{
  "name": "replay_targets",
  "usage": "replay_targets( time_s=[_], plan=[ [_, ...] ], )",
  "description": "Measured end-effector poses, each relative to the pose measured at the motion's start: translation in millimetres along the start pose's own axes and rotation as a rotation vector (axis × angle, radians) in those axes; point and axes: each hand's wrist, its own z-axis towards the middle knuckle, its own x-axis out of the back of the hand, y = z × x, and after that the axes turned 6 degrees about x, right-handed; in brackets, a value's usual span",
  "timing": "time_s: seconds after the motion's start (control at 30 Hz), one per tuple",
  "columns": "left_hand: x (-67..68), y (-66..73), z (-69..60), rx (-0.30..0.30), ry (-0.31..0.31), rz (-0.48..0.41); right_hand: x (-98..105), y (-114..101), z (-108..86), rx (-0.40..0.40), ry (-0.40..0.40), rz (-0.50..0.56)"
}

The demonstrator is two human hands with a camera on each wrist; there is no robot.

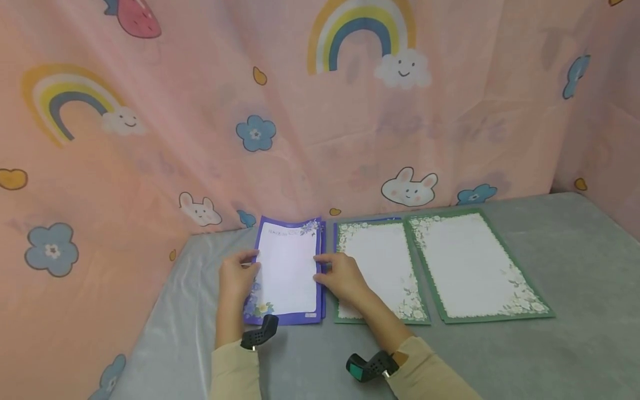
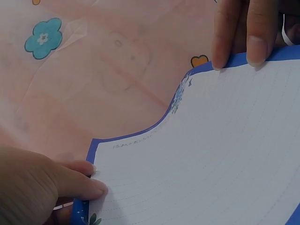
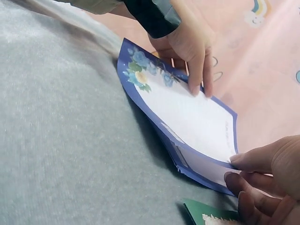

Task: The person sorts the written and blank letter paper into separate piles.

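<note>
The left hand (image 1: 235, 280) and right hand (image 1: 345, 278) are pinching the sides of a purple-edged sheet (image 1: 289, 266) over more purple paper (image 3: 204, 165) — it isn't lying flat yet. Beside it, two green-edged sheets (image 1: 470, 266) are already lying flat.

- Left of the left hand (image 1: 238, 280), a hand could pass over the grey counter (image 1: 192, 294).
- Between it and the right hand (image 1: 341, 276), the lifted purple-bordered sheet (image 1: 287, 266) blocks a straight crossing.
- Just right of the right hand, the nearer green-bordered sheet (image 1: 376, 261) and the farther green-bordered sheet (image 1: 465, 266) lie flat, leaving passage above.
- Beyond both hands, the pink curtain (image 1: 320, 150) closes the way.
</note>
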Motion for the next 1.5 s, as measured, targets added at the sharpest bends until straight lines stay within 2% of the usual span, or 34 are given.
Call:
replay_targets(
  time_s=[0.2, 0.4, 0.63, 1.03, 1.33, 1.5],
  plan=[
    [-3.9, -3.7, 0.3, 0.030, -0.003, 0.007, -2.0, 3.3, -0.3, -0.010, 0.001, -0.014],
    [-10.0, -9.0, 0.7, 0.051, 0.000, 0.002, -5.0, 6.9, -1.7, 0.010, 0.029, -0.079],
    [-15.6, -11.6, 0.0, 0.093, 0.005, 0.027, -6.6, 10.2, -2.0, 0.023, 0.023, -0.115],
    [-22.4, -14.1, 0.5, 0.064, 0.054, 0.095, -5.5, 8.4, -3.0, 0.093, 0.031, -0.160],
    [-21.3, -12.5, 2.0, 0.091, 0.004, 0.130, -5.0, 6.7, -2.8, 0.086, 0.021, -0.206],
    [-20.4, -11.7, 2.3, 0.052, -0.032, 0.189, -5.8, 6.3, -2.7, 0.082, 0.017, -0.216]
  ],
)
